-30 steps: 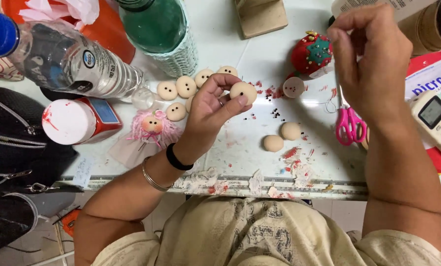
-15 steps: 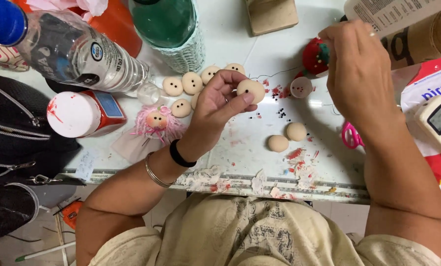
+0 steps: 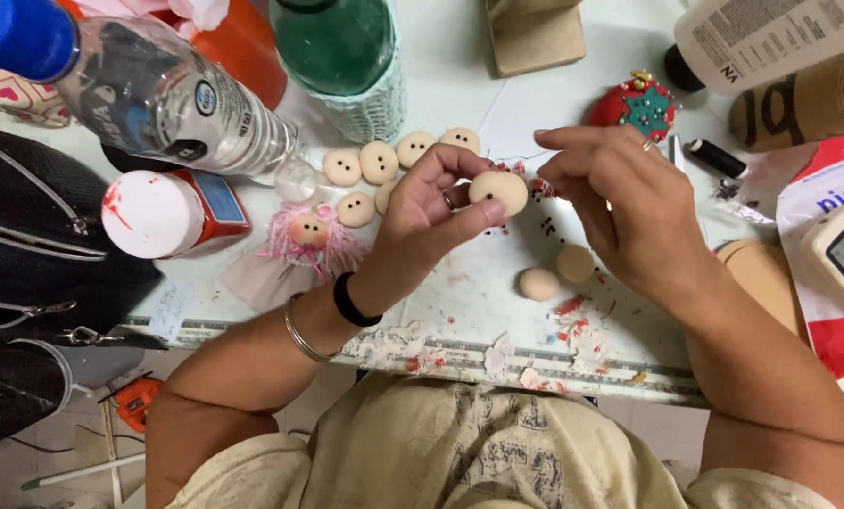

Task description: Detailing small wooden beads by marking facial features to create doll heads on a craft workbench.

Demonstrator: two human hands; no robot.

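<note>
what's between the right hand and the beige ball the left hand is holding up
Nothing visible. The right hand is just beside the beige ball pinched in the left hand, with only a small open gap between them.

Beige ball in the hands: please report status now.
Left hand pinches beige ball. Right hand fingertips beside it, grip unclear. Finished heads lie behind; nothing blocks.

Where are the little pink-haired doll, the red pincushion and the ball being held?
pink-haired doll (image 3: 309, 231): head view, on its face.
red pincushion (image 3: 645, 106): head view, on its top.
beige ball (image 3: 499, 190): head view, on its front, in the left hand (image 3: 420, 221).
</note>
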